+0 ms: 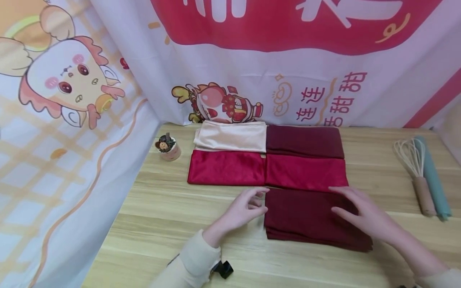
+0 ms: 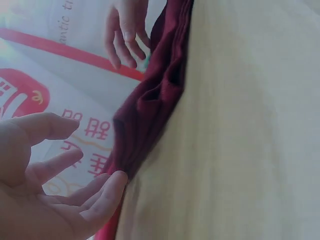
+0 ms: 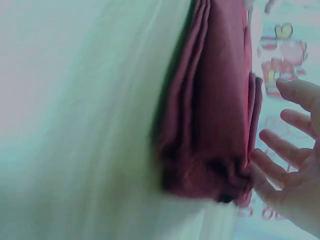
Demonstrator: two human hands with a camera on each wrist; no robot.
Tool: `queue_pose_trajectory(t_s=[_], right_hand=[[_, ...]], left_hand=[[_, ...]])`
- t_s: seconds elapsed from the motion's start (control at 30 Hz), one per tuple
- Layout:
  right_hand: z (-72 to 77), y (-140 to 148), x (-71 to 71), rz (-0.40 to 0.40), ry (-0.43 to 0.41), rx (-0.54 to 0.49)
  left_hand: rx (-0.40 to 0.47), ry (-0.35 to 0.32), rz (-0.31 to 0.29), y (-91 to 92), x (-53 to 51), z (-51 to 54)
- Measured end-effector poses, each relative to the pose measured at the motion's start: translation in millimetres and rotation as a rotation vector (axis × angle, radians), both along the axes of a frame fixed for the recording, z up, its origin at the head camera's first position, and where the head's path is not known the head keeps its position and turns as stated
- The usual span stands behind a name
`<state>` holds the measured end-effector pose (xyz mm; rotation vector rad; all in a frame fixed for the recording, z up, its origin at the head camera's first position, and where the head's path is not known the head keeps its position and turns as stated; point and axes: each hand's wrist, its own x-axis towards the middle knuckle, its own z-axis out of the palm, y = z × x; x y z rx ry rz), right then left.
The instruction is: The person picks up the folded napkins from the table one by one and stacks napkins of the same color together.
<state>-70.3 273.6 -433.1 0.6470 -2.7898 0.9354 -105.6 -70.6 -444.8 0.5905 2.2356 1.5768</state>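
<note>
A dark maroon folded cloth (image 1: 302, 216) lies in layers on the wooden table. Beside its left edge my left hand (image 1: 245, 210) hovers with loosely bent fingers spread apart; in the left wrist view the fingertips (image 2: 120, 177) come close to the cloth's corner, and I cannot tell whether they touch. My right hand (image 1: 367, 216) is over the cloth's right end, thumb and fingers apart, gripping nothing. In the right wrist view its fingers (image 3: 282, 147) are beside the folded end. Behind lie two shiny red cloths (image 1: 227, 168), a cream cloth (image 1: 232, 137) and another maroon cloth (image 1: 304, 141).
A small decorated pot (image 1: 169, 150) stands left of the cloths. Far right lie a whisk (image 1: 417, 172) with a wooden handle and a teal stick-like tool (image 1: 433, 180). Printed curtains (image 1: 223, 64) hang along the table's back and left sides.
</note>
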Motion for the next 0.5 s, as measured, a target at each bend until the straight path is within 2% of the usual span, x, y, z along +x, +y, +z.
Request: queue_pose_trajectory(t_s=[0.13, 0.23, 0.37, 0.5], right_hand=[[-6.5, 15.8, 5.6, -0.071, 0.027, -0.041], [-11.9, 24.8, 8.3, -0.108, 0.078, -0.061], [-22.6, 32.4, 14.6, -0.125, 0.116, -0.081], [-34.1, 35.7, 20.1, -0.132, 0.112, -0.106]], left_hand=[[-0.03, -0.013, -0.019, 3.4, 1.4, -5.3], [-0.057, 0.005, -0.032, 5.6, 1.5, -8.8], [-0.119, 0.075, -0.074, 7.8, 1.6, -11.3], [-0.187, 0.142, -0.106, 10.3, 1.0, -11.6]])
